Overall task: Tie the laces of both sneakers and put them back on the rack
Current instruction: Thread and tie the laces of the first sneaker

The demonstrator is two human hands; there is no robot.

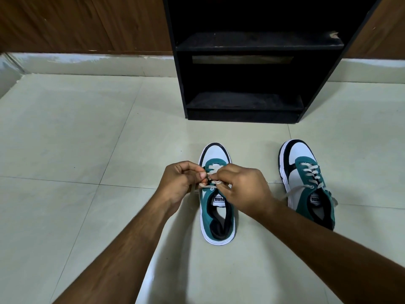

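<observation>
Laces [213,170] soft, limp, likely slippery; left hand [182,183] and right hand [241,187] each in pinching grip on lace above near sneaker [217,216]. Best hold near knot.

Both hands' [182,183] grips pinched, fingertips nearly touching.

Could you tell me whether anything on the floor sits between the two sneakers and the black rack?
Nothing visible does: only bare floor tile separates the left sneaker and right sneaker from the rack.

"PUMA" reads upside down on the near sneaker's tongue label [219,199]; the far sneaker's label [315,199] is illegible.
</observation>
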